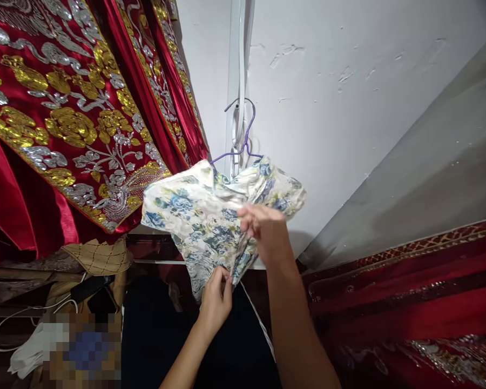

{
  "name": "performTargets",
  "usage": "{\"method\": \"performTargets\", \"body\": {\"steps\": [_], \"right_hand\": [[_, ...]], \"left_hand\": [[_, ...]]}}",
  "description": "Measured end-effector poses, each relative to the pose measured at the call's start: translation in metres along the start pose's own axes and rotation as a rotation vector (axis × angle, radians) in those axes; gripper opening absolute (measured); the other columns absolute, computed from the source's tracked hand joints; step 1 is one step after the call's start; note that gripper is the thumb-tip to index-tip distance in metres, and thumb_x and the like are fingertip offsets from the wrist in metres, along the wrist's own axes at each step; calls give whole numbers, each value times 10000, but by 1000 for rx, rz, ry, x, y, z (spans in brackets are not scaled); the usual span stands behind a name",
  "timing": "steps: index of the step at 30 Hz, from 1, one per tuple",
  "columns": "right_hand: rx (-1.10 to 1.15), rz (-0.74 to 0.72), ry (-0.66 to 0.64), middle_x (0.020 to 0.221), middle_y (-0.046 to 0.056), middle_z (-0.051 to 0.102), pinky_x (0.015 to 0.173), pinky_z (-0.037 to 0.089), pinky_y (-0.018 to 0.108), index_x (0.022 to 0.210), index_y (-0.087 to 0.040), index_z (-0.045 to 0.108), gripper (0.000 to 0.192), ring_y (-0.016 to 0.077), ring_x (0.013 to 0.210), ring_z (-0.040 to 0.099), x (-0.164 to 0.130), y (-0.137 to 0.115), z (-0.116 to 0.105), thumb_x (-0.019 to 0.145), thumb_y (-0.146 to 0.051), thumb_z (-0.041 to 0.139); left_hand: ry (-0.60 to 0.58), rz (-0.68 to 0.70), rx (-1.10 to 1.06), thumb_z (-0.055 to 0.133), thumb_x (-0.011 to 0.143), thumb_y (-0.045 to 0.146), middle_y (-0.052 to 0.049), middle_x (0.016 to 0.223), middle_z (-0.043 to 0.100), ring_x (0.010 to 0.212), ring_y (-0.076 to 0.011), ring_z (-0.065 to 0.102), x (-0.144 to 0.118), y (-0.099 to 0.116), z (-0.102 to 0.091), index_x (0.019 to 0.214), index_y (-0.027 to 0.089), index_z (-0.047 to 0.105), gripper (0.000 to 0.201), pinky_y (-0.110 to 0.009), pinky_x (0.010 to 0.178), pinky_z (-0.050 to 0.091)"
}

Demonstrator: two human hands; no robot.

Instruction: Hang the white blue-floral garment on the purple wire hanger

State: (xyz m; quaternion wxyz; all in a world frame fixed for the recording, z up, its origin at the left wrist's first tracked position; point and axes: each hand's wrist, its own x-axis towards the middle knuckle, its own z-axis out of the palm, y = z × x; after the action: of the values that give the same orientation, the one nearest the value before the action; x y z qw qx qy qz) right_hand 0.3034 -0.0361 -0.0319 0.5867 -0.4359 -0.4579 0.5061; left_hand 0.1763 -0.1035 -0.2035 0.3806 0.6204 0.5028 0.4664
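1. At frame centre: a cream satin garment printed with blue and green flowers (204, 216), draped on a thin purple wire hanger (243, 143) hooked over a white vertical rail (238, 65) on the white wall (348, 97).
2. Right hand (267, 229), just right of centre, fingers closed on the cloth near its front edge, pinching a fold. Left hand (216, 300), lower centre, fingertips pressed together on the hanging lower edge of the same cloth.
3. Judged as fastening or straightening the front of the garment while it hangs.
4. To do it well: keep the lower edge taut with the left hand so the slippery satin lies flat between the two grips; work the right-hand pinch in small moves along the edge rather than tugging.
5. Pull downward in line with the hanger hook, not sideways; a sideways pull would likely tip the wire hanger or slide the garment off one shoulder.
6. Grip lightly; satin of this kind probably creases and snags easily.
7. Upper left of frame: a red satin robe with gold and silver sequin embroidery (65, 119), hanging close beside the garment; keep the floral cloth from catching on its sequins.
8. Lower right: more red embroidered fabric (409, 302) below a grey panel (429, 173).
9. Lower left: a tan quilted cloth (99, 256) and white cables (20, 316).
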Motion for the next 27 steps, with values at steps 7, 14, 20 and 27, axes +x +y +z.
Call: {"method": "performTargets", "body": {"steps": [7, 14, 20, 27], "right_hand": [[95, -236, -108, 565, -15, 609, 433, 334, 194, 799, -162, 680, 269, 62, 438, 438, 20, -47, 34, 931, -378, 590], [79, -234, -71, 506, -25, 564, 464, 347, 192, 705, -173, 650, 271, 74, 466, 463, -1, -40, 25, 927, -317, 591], [26, -287, -47, 512, -52, 494, 476, 307, 212, 747, -184, 634, 248, 80, 472, 409, 15, -10, 23, 921, -355, 588], [-41, -128, -28, 464, -53, 421, 480, 277, 246, 621, -181, 599, 310, 93, 451, 371, -2, 80, 5, 895, -325, 580]], "left_hand": [[-153, 155, 204, 475, 979, 253, -40, 888, 595, 838, -206, 575, 35, 12, -20, 899, 221, 532, 103, -317, 774, 444], [233, 678, 27, 536, 989, 210, -64, 1096, 654, 1002, -175, 627, 109, 133, -67, 1356, 231, 491, 370, -341, 929, 495], [228, 817, 285, 580, 968, 187, -27, 853, 645, 807, -144, 594, 126, 179, -75, 914, 179, 639, 81, -274, 757, 481], [664, 711, -182, 664, 920, 247, -5, 867, 643, 816, -130, 600, 121, 166, -120, 917, 195, 670, 53, -253, 796, 485]]}}
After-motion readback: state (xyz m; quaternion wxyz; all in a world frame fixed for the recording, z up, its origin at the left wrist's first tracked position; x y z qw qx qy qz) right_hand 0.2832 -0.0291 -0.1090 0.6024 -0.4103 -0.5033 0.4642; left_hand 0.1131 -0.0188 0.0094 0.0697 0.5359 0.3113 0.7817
